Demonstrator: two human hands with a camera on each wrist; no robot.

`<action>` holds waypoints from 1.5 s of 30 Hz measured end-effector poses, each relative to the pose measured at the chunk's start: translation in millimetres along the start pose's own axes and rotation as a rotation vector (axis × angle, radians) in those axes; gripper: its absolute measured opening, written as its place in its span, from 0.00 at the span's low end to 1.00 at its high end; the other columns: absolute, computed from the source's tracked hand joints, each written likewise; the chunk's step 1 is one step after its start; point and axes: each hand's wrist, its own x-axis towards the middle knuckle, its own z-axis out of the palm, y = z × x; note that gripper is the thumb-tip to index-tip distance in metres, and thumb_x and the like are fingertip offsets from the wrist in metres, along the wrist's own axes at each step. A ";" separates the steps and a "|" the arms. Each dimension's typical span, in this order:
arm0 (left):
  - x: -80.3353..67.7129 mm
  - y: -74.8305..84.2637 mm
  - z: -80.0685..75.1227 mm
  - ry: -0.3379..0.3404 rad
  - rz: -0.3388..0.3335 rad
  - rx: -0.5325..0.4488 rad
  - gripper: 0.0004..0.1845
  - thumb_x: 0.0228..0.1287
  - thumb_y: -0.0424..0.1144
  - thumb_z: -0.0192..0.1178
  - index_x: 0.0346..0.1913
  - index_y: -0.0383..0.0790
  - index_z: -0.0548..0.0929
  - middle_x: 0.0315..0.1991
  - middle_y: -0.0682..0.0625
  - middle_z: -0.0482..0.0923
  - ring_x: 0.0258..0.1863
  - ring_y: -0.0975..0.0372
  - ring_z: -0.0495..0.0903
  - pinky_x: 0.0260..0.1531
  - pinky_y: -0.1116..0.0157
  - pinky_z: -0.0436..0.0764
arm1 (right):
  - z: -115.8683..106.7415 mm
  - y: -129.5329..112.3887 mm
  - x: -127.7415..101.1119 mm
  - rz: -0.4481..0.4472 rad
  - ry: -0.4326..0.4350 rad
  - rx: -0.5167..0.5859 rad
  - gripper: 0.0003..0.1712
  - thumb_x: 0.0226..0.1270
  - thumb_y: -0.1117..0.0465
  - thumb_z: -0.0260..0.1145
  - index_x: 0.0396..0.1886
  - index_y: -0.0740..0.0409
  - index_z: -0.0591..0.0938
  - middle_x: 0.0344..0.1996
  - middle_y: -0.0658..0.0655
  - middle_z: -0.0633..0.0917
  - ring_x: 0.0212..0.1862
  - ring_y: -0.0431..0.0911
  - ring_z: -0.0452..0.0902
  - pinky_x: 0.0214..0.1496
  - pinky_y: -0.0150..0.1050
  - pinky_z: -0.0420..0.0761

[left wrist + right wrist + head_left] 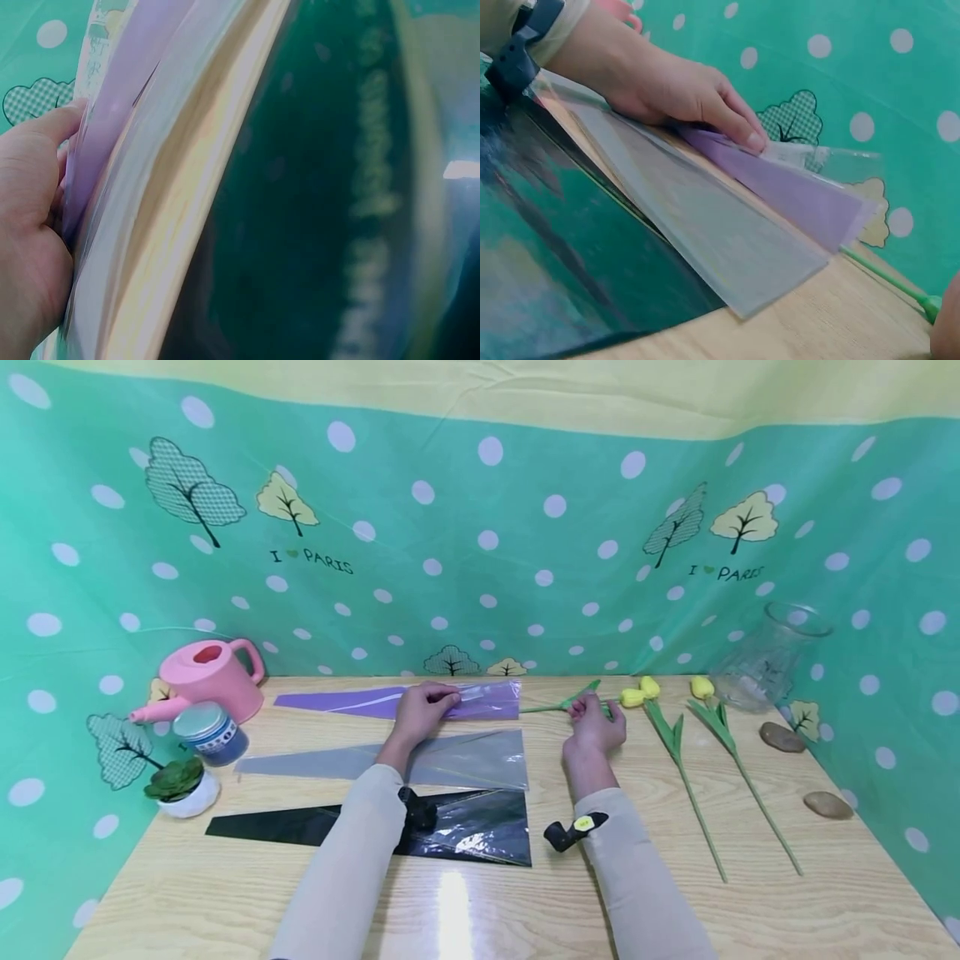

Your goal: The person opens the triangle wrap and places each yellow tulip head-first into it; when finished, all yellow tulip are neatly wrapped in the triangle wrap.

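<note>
My left hand [422, 714] pinches the upper layer of a purple flower sleeve [337, 701], thumb on top, near its wide end. In the right wrist view, the clear film of the purple sleeve [780, 187] is lifted from the table. My right hand [596, 731] holds a yellow tulip [632, 697] by its green part, the stem lying leftward. The stem's tip [851, 253] meets the sleeve's wide edge; I cannot tell whether it is inside. Nearer me lie a grey sleeve [315, 762] and a black sleeve [277, 827].
Two more yellow tulips [649, 687] [702, 687] lie to the right. Beyond them stand a glass vase [757, 668] and two brown stones [782, 737] [827, 805]. At left are a pink watering can [217, 681], a blue jar [213, 735] and a potted succulent [187, 793].
</note>
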 end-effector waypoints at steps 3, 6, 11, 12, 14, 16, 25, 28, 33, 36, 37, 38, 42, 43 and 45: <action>0.3 -0.4 1.7 -0.005 -0.003 0.009 0.11 0.71 0.44 0.68 0.49 0.44 0.92 0.52 0.46 0.88 0.57 0.52 0.84 0.64 0.53 0.79 | -1.0 -3.2 4.9 0.030 -0.009 0.008 0.43 0.69 0.71 0.68 0.79 0.56 0.59 0.33 0.55 0.83 0.35 0.44 0.81 0.41 0.32 0.85; 1.5 0.0 4.2 -0.009 -0.004 0.004 0.11 0.70 0.44 0.68 0.50 0.45 0.92 0.53 0.46 0.88 0.57 0.52 0.84 0.64 0.53 0.78 | 0.0 -8.6 9.6 0.060 -0.029 0.018 0.47 0.72 0.69 0.66 0.82 0.57 0.51 0.37 0.55 0.82 0.40 0.45 0.82 0.47 0.32 0.85; 3.1 0.9 6.0 -0.002 -0.011 -0.004 0.12 0.69 0.45 0.69 0.50 0.45 0.91 0.53 0.47 0.89 0.57 0.52 0.84 0.65 0.53 0.78 | 3.5 -14.6 17.2 0.101 -0.052 0.003 0.25 0.76 0.66 0.63 0.68 0.59 0.67 0.39 0.55 0.83 0.42 0.45 0.82 0.47 0.32 0.84; 3.2 0.9 5.9 -0.002 -0.014 -0.005 0.12 0.69 0.45 0.69 0.50 0.45 0.91 0.53 0.47 0.89 0.57 0.52 0.84 0.65 0.53 0.78 | 3.9 -14.9 18.3 0.106 -0.049 0.000 0.20 0.76 0.66 0.63 0.63 0.58 0.70 0.38 0.55 0.83 0.41 0.44 0.82 0.45 0.32 0.84; 3.3 1.1 5.7 -0.003 -0.015 -0.006 0.12 0.69 0.45 0.69 0.50 0.45 0.92 0.52 0.47 0.89 0.57 0.52 0.84 0.65 0.53 0.78 | 3.9 -15.0 21.0 0.115 -0.037 0.008 0.15 0.76 0.66 0.63 0.57 0.56 0.70 0.35 0.54 0.83 0.37 0.43 0.80 0.40 0.30 0.82; 3.6 0.9 5.4 -0.007 -0.012 -0.006 0.12 0.69 0.45 0.69 0.50 0.45 0.91 0.53 0.47 0.88 0.57 0.52 0.84 0.65 0.53 0.78 | 3.6 -14.4 22.9 0.111 -0.024 0.021 0.16 0.76 0.66 0.63 0.57 0.54 0.68 0.33 0.53 0.82 0.33 0.42 0.78 0.34 0.29 0.78; 6.3 -0.2 5.2 0.001 0.010 0.000 0.12 0.69 0.45 0.69 0.50 0.44 0.92 0.52 0.46 0.88 0.58 0.51 0.84 0.65 0.53 0.78 | 4.6 -9.9 20.8 0.045 0.016 -0.003 0.19 0.74 0.67 0.62 0.61 0.54 0.73 0.31 0.54 0.83 0.22 0.39 0.74 0.22 0.30 0.72; 6.0 1.0 4.8 -0.003 0.014 -0.003 0.12 0.70 0.44 0.69 0.50 0.43 0.92 0.53 0.45 0.88 0.58 0.51 0.84 0.64 0.53 0.78 | 5.9 -8.7 17.9 0.044 0.022 0.005 0.16 0.74 0.67 0.63 0.57 0.52 0.75 0.28 0.52 0.82 0.21 0.39 0.73 0.21 0.29 0.71; 5.4 2.4 5.1 0.011 0.030 -0.024 0.11 0.69 0.43 0.69 0.49 0.42 0.92 0.52 0.45 0.89 0.56 0.52 0.85 0.63 0.53 0.79 | 10.8 -6.2 8.1 0.051 0.006 0.036 0.12 0.75 0.67 0.62 0.52 0.51 0.75 0.25 0.50 0.79 0.20 0.38 0.70 0.20 0.29 0.69; 4.8 2.1 6.5 0.020 0.054 -0.019 0.11 0.69 0.43 0.69 0.49 0.42 0.92 0.51 0.46 0.89 0.55 0.52 0.85 0.61 0.53 0.80 | 14.1 -3.1 2.1 0.054 -0.015 0.056 0.13 0.74 0.68 0.61 0.54 0.52 0.74 0.25 0.50 0.78 0.21 0.38 0.69 0.21 0.29 0.67; 4.3 2.0 7.0 0.022 0.064 -0.013 0.11 0.69 0.43 0.69 0.49 0.42 0.92 0.51 0.46 0.89 0.55 0.52 0.85 0.61 0.53 0.80 | 15.0 -1.6 0.7 0.056 -0.022 0.065 0.13 0.74 0.68 0.61 0.54 0.52 0.74 0.26 0.50 0.77 0.21 0.38 0.69 0.21 0.29 0.67; 3.9 1.8 7.4 0.026 0.075 -0.005 0.11 0.69 0.42 0.69 0.49 0.42 0.92 0.51 0.45 0.88 0.55 0.52 0.84 0.62 0.53 0.80 | 15.8 -0.2 -1.0 0.057 -0.030 0.066 0.14 0.75 0.68 0.60 0.55 0.53 0.74 0.26 0.50 0.77 0.22 0.38 0.68 0.21 0.29 0.67; 1.4 1.0 7.3 0.052 0.115 0.040 0.10 0.68 0.40 0.70 0.48 0.40 0.92 0.50 0.44 0.88 0.55 0.50 0.83 0.64 0.52 0.77 | 18.5 6.9 -6.0 0.074 -0.056 0.070 0.16 0.75 0.67 0.60 0.59 0.54 0.73 0.26 0.49 0.77 0.22 0.38 0.68 0.23 0.29 0.66; 0.7 0.9 6.7 0.059 0.121 0.051 0.10 0.68 0.40 0.70 0.47 0.40 0.92 0.50 0.43 0.88 0.55 0.49 0.83 0.64 0.52 0.76 | 18.9 9.2 -6.7 0.080 -0.062 0.068 0.16 0.76 0.67 0.60 0.59 0.54 0.73 0.27 0.49 0.76 0.22 0.37 0.67 0.23 0.29 0.66; -0.6 1.1 5.2 0.069 0.126 0.065 0.10 0.67 0.39 0.70 0.47 0.39 0.92 0.49 0.42 0.88 0.54 0.48 0.83 0.64 0.51 0.77 | 19.7 13.4 -8.8 0.088 -0.072 0.060 0.16 0.76 0.66 0.60 0.60 0.54 0.73 0.27 0.49 0.76 0.23 0.37 0.67 0.23 0.29 0.66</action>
